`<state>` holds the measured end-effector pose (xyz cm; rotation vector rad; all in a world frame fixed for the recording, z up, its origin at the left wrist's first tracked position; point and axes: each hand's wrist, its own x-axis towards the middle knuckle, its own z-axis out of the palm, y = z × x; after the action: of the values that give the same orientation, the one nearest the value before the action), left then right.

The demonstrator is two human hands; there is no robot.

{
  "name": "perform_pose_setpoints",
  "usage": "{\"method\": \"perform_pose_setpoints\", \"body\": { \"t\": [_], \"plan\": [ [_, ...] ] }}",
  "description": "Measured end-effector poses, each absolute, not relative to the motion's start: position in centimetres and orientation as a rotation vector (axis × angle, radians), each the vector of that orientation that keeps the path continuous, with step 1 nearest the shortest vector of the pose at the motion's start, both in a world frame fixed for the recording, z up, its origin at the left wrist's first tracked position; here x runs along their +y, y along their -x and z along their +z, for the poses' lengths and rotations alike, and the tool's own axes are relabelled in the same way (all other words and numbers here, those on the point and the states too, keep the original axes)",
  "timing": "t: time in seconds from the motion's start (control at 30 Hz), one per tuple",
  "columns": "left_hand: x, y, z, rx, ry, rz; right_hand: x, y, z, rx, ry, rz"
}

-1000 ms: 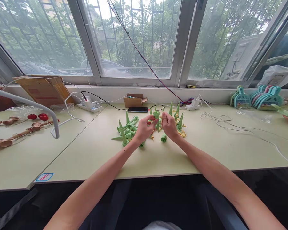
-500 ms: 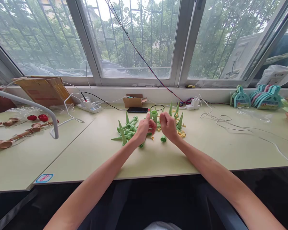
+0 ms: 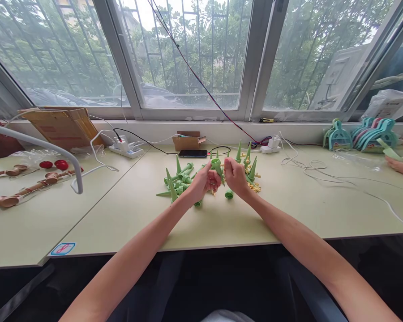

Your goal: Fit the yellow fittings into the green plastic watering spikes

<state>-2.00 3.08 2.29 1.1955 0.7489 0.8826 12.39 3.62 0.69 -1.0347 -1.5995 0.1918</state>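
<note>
From my remote seat I saw the desk (image 3: 289,205), green cones (image 3: 173,192) strewn thickly across its middle. There my right hand (image 3: 235,174) was clenched; I could not tell whether it held anything. My left hand (image 3: 203,180), just beside it, grasped a single cone (image 3: 218,167), cup up, its tip slanting down between the hands. Small yellow bits (image 3: 255,188) lay near the right wrist.

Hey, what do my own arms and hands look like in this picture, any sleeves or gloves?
Your left forearm and right forearm are slim and bare, with no sleeves in view. Your left hand and right hand are ungloved. No watch or bracelet shows on either wrist; rings can't be ruled out.
</note>
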Motion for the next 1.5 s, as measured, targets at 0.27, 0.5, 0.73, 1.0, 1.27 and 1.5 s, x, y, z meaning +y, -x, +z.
{"method": "perform_pose_setpoints", "body": {
  "t": [0.27, 0.5, 0.73, 1.0, 1.27, 1.5],
  "plan": [
    [2.83, 2.05, 2.46, 0.75, -1.2, 0.869, 3.75, -12.29, 0.62, -1.586, 1.01, 0.226],
    [2.8, 1.98, 2.37, 0.757, -1.225, 0.911, 3.98, -12.42, 0.56, -1.567, 1.0, 0.251],
    [2.9, 1.86, 2.12, 0.751, -1.251, 0.987, 4.05, -12.49, 0.64, -1.567, 1.009, 0.247],
    [2.53, 1.85, 2.83, 0.74, -1.306, 1.045, 4.13, -12.45, 0.56, -1.576, 1.016, 0.245],
    [2.47, 2.0, 2.75, 0.697, -1.34, 1.038, 3.92, -12.39, 0.63, -1.555, 1.013, 0.316],
    [2.35, 1.88, 2.96, 0.717, -1.355, 1.035, 3.7, -12.23, 0.89, -1.501, 0.979, 0.5]
  ]
}}
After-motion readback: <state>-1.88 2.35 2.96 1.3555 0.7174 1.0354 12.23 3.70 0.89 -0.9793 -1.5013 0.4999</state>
